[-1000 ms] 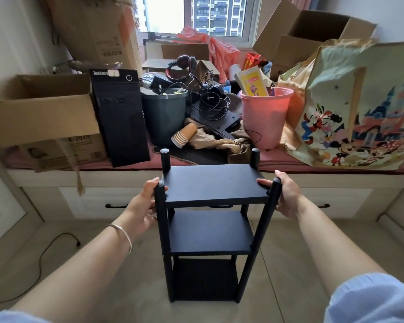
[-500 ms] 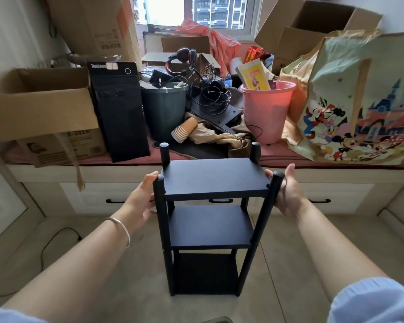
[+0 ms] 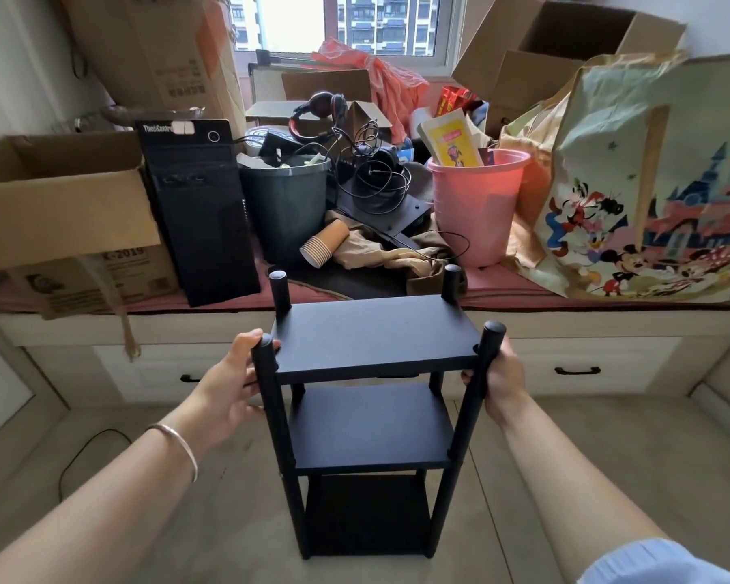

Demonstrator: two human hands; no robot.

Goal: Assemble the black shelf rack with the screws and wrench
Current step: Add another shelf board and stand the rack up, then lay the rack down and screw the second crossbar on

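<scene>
Rack's up on its feet, both hands on the near posts

The rack (image 3: 367, 415) stands upright on the floor, just in front of the cluttered window bench (image 3: 355, 322), all three shelves in. Left hand (image 3: 228, 383) has its fingers curled around the near-left post up top; right hand (image 3: 500, 375) grips the near-right post the same way. Looks basically assembled to me, so this is the check-and-position bit. I'd grip both posts evenly, give it a gentle side-to-side wiggle to feel for loose screws, and lift straight rather than drag so the feet don't twist. No wrench or screws in sight.
</scene>
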